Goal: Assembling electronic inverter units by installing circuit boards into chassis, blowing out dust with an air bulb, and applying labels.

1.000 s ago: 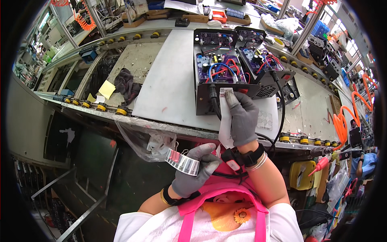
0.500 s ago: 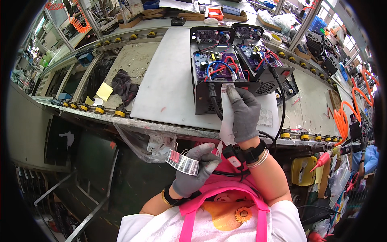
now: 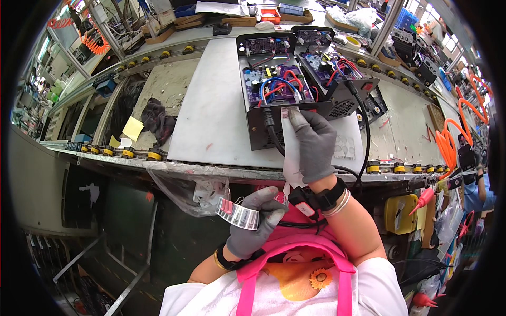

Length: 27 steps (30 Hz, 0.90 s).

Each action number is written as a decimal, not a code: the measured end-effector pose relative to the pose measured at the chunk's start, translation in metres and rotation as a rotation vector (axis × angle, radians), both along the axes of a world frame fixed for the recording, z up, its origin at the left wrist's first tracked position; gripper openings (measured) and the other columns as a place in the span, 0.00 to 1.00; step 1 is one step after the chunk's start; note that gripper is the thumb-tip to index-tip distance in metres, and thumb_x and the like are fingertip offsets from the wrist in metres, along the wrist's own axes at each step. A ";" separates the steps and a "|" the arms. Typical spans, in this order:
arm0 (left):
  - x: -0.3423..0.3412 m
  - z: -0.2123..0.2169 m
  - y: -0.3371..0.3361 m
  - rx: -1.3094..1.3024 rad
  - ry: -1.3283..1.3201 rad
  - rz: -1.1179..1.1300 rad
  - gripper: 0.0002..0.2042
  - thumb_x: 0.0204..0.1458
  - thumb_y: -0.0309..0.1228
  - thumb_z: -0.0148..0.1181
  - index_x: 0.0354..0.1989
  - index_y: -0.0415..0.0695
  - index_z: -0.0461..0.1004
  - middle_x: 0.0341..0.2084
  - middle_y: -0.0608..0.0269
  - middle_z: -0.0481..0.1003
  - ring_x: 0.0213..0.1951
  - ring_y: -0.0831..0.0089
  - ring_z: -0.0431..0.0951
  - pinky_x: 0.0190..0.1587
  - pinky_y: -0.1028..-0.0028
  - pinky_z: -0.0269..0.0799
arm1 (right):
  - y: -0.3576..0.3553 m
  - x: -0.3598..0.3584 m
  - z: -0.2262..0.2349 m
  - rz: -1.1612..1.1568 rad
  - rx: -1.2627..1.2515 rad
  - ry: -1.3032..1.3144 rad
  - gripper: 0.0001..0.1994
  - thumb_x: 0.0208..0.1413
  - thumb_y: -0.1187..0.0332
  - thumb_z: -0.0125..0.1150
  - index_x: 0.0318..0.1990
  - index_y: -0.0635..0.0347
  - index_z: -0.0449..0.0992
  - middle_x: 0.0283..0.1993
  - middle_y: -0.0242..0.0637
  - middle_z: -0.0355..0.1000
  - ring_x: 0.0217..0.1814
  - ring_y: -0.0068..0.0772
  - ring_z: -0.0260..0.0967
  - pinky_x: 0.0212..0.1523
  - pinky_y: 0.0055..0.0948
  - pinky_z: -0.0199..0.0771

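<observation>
My left hand [image 3: 254,224], gloved in grey, is closed on a curled strip of labels [image 3: 238,215], silvery with a pinkish end, below the table edge. Gloved likewise, my right hand [image 3: 316,143] pinches a long white paper strip [image 3: 291,152] with small reddish print at its top. That top lies against the front panel of an open black metal case [image 3: 258,131]; whether it is stuck there I cannot tell. Inside the case sit a purple circuit board [image 3: 254,75] and red and blue wires. A second open case [image 3: 345,102] stands to its right, a black cable [image 3: 363,118] hanging from it.
A white board [image 3: 203,116] lies under the cases on a roller conveyor with yellow-black wheels [image 3: 154,155]. Left of it lie a dark rag [image 3: 157,120] and yellow paper [image 3: 133,128]. Orange coiled hoses [image 3: 448,142] hang at right. A clear plastic bag [image 3: 192,192] droops below the edge.
My view has shifted slightly, so the cases appear further left. My right hand keeps its pinch on the paper strip at the front panel; my left hand's hold on the labels is unchanged.
</observation>
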State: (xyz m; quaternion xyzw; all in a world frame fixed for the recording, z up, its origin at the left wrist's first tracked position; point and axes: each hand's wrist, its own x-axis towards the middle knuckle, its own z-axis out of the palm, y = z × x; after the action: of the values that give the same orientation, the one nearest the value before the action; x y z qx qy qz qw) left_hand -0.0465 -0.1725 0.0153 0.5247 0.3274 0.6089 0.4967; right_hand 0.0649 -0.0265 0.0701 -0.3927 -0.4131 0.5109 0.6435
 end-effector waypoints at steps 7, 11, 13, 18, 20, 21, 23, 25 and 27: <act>-0.001 0.008 -0.001 0.040 0.068 0.030 0.22 0.55 0.19 0.55 0.57 0.38 0.59 0.35 0.52 0.76 0.40 0.71 0.78 0.43 0.76 0.74 | -0.003 -0.002 0.008 -0.058 -0.064 -0.043 0.09 0.54 0.69 0.63 0.34 0.69 0.78 0.27 0.31 0.74 0.25 0.14 0.66 0.25 0.17 0.67; 0.002 0.016 -0.001 0.039 0.131 0.094 0.21 0.54 0.23 0.56 0.56 0.39 0.59 0.31 0.51 0.77 0.32 0.73 0.77 0.35 0.76 0.72 | -0.009 0.024 0.005 0.065 -0.105 -0.239 0.10 0.54 0.68 0.62 0.36 0.68 0.78 0.30 0.31 0.74 0.30 0.16 0.68 0.32 0.18 0.70; 0.005 0.018 0.000 0.045 0.140 0.101 0.21 0.54 0.23 0.57 0.56 0.39 0.59 0.31 0.51 0.77 0.32 0.73 0.77 0.34 0.76 0.72 | -0.017 0.046 -0.001 0.266 -0.008 -0.155 0.11 0.53 0.71 0.60 0.43 0.67 0.76 0.36 0.33 0.75 0.37 0.17 0.69 0.39 0.18 0.70; 0.016 0.020 0.000 0.019 0.163 0.080 0.21 0.53 0.21 0.56 0.55 0.39 0.60 0.30 0.52 0.77 0.30 0.74 0.76 0.33 0.76 0.72 | -0.031 0.102 0.032 0.172 0.023 -0.088 0.11 0.56 0.75 0.57 0.46 0.67 0.75 0.39 0.35 0.75 0.39 0.20 0.72 0.40 0.21 0.73; 0.023 0.025 -0.001 -0.040 0.183 0.065 0.21 0.51 0.20 0.56 0.54 0.40 0.60 0.30 0.52 0.77 0.29 0.74 0.76 0.33 0.76 0.72 | -0.025 0.125 0.038 0.105 0.068 -0.070 0.10 0.56 0.74 0.57 0.44 0.67 0.75 0.37 0.35 0.75 0.37 0.20 0.72 0.39 0.20 0.73; 0.025 0.023 -0.001 -0.041 0.180 0.061 0.21 0.51 0.20 0.57 0.54 0.40 0.61 0.30 0.52 0.77 0.29 0.75 0.76 0.33 0.77 0.71 | -0.019 0.134 0.038 0.078 0.091 -0.035 0.09 0.56 0.74 0.58 0.42 0.68 0.76 0.35 0.34 0.76 0.35 0.20 0.72 0.38 0.20 0.73; 0.034 0.031 0.002 -0.049 0.172 0.018 0.21 0.51 0.20 0.57 0.54 0.40 0.61 0.30 0.52 0.77 0.29 0.75 0.76 0.32 0.77 0.71 | -0.010 0.151 0.045 0.026 0.103 -0.015 0.08 0.56 0.73 0.59 0.40 0.68 0.76 0.32 0.33 0.75 0.31 0.19 0.72 0.35 0.19 0.73; 0.045 0.037 0.006 -0.038 0.148 -0.012 0.21 0.51 0.20 0.58 0.54 0.40 0.61 0.31 0.53 0.77 0.29 0.76 0.76 0.33 0.77 0.71 | 0.000 0.168 0.044 -0.037 0.090 -0.071 0.07 0.56 0.72 0.59 0.37 0.68 0.77 0.30 0.33 0.75 0.30 0.17 0.71 0.31 0.18 0.72; 0.055 0.041 0.012 -0.042 0.156 -0.070 0.21 0.52 0.22 0.59 0.54 0.41 0.61 0.31 0.53 0.77 0.31 0.74 0.77 0.34 0.77 0.72 | 0.016 0.181 0.036 -0.084 0.091 -0.099 0.07 0.56 0.70 0.61 0.35 0.67 0.77 0.28 0.32 0.75 0.27 0.16 0.70 0.28 0.17 0.71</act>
State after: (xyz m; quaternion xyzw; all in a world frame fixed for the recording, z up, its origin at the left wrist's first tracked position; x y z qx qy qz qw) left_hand 0.0087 -0.1610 0.0558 0.5710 0.3593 0.5417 0.5014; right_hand 0.2459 -0.0109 0.1065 -0.4049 -0.4503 0.4442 0.6602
